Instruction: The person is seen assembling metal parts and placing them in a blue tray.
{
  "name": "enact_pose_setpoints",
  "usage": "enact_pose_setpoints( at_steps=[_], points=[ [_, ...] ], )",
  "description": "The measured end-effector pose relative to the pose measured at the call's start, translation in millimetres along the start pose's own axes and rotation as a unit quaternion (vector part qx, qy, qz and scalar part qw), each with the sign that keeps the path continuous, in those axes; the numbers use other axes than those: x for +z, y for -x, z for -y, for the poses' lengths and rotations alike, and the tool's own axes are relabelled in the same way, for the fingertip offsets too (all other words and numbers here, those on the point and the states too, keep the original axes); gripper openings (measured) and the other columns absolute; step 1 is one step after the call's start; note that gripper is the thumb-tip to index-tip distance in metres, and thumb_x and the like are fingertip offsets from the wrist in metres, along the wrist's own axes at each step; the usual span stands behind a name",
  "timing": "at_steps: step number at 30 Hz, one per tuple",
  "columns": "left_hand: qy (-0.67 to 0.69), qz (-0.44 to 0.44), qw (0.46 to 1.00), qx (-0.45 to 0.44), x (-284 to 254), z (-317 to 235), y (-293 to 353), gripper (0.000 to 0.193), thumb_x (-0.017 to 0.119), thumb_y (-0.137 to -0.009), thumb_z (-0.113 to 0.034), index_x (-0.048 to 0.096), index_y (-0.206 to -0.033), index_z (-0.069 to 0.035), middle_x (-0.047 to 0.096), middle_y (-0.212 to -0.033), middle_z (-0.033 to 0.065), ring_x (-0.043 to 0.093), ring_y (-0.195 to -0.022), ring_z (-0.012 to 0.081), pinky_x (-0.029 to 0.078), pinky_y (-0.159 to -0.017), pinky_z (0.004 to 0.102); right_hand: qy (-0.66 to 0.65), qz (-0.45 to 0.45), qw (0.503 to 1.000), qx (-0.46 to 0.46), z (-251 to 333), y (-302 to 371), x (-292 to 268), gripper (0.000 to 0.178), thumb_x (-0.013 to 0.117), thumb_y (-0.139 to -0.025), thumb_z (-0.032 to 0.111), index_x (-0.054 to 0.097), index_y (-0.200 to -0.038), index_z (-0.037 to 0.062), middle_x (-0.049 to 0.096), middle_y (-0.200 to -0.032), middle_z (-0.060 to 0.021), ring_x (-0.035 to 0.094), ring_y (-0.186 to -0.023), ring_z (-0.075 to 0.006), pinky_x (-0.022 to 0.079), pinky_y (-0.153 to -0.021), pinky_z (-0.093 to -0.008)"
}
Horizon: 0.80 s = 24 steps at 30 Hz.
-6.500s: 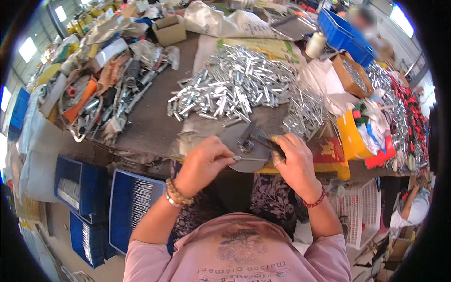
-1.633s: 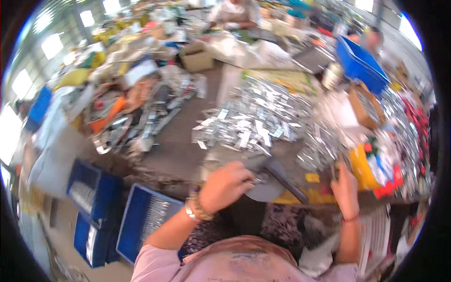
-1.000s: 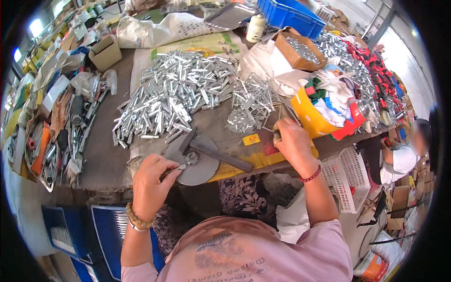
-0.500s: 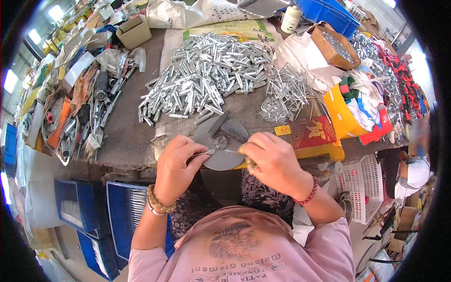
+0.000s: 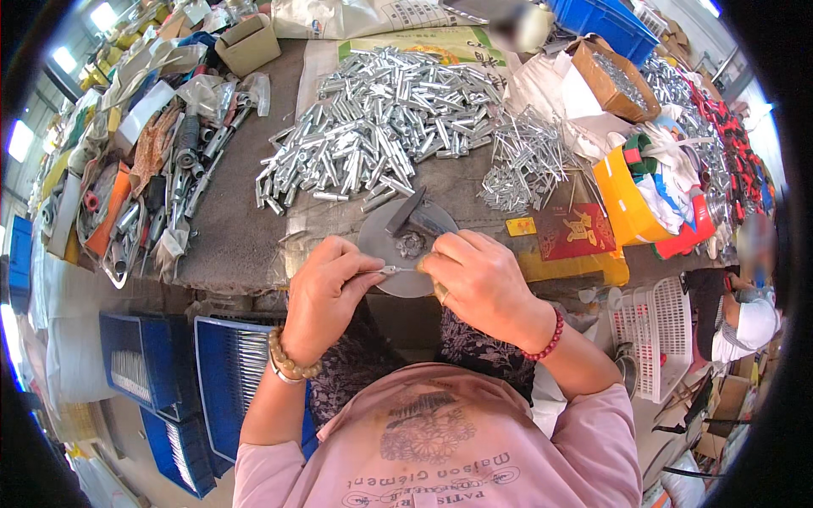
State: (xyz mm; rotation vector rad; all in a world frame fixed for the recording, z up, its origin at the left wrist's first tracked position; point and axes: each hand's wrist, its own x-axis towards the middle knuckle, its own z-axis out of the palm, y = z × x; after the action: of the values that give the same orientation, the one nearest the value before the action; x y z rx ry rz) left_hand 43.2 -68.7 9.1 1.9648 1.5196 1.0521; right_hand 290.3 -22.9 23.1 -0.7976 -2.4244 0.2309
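Over a round grey metal disc (image 5: 405, 288), my two hands face each other at the table's near edge. My left hand (image 5: 326, 292) pinches a small silvery metal piece (image 5: 390, 270) between thumb and fingertips. My right hand (image 5: 483, 284) is closed close to that piece's right end, pinching what looks like a thin metal pin; the fingers hide most of it. A hammer (image 5: 405, 212) lies across the far side of the disc. Beyond it spreads a heap of short silvery metal tubes (image 5: 381, 127). Thin metal pins (image 5: 525, 161) are piled to its right.
A red booklet (image 5: 576, 230) and small yellow card (image 5: 521, 227) lie right of my hands. Further right are a yellow container (image 5: 627, 199) and an open cardboard box (image 5: 605, 85). Tools and scraps (image 5: 161, 186) crowd the left. Blue crates (image 5: 229, 339) stand low on the left.
My hands have drawn closer together, bringing the right fingers near the end of the metal piece in my left hand. The whole view has shifted slightly.
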Motion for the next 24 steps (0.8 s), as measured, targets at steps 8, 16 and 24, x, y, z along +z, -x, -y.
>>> enact_pose_setpoints(
  at_steps=[8, 16, 24],
  points=[
    [0.014, 0.004, 1.0, -0.01, 1.1, 0.1, 0.3, 0.02, 0.084, -0.084, 0.001, 0.082, -0.103, -0.002, 0.066, -0.094, 0.0077, 0.065, -0.087, 0.0222, 0.052, -0.077, 0.0329, -0.001, 0.022, 1.0, -0.017, -5.3, -2.7, -0.3, 0.011, 0.074, -0.078, 0.007, 0.066, -0.085, 0.0086, 0.059, -0.089, -0.0072, 0.065, -0.087, -0.0284, 0.056, -0.078, -0.0423],
    [0.017, 0.0, 1.0, 0.002, 1.1, 1.4, -3.3, 0.017, 0.087, -0.083, -0.004, 0.08, -0.099, -0.004, 0.066, -0.092, 0.0072, 0.067, -0.081, 0.0244, 0.053, -0.071, 0.0351, 0.018, 0.052, 0.998, -0.04, -9.3, -4.8, -2.9, 0.006, 0.071, -0.083, 0.011, 0.065, -0.083, 0.0094, 0.059, -0.091, -0.0064, 0.065, -0.089, -0.027, 0.056, -0.079, -0.0411],
    [0.037, 0.035, 0.999, 0.013, -0.5, 4.1, -8.9, 0.017, 0.086, -0.083, -0.001, 0.08, -0.099, -0.002, 0.063, -0.089, 0.0075, 0.064, -0.081, 0.0236, 0.05, -0.072, 0.0329, 0.011, 0.035, 0.997, -0.065, -8.6, -7.6, 5.2, 0.005, 0.068, -0.086, 0.013, 0.068, -0.09, 0.0092, 0.06, -0.096, -0.0062, 0.064, -0.096, -0.0264, 0.054, -0.084, -0.0402]
  ],
)
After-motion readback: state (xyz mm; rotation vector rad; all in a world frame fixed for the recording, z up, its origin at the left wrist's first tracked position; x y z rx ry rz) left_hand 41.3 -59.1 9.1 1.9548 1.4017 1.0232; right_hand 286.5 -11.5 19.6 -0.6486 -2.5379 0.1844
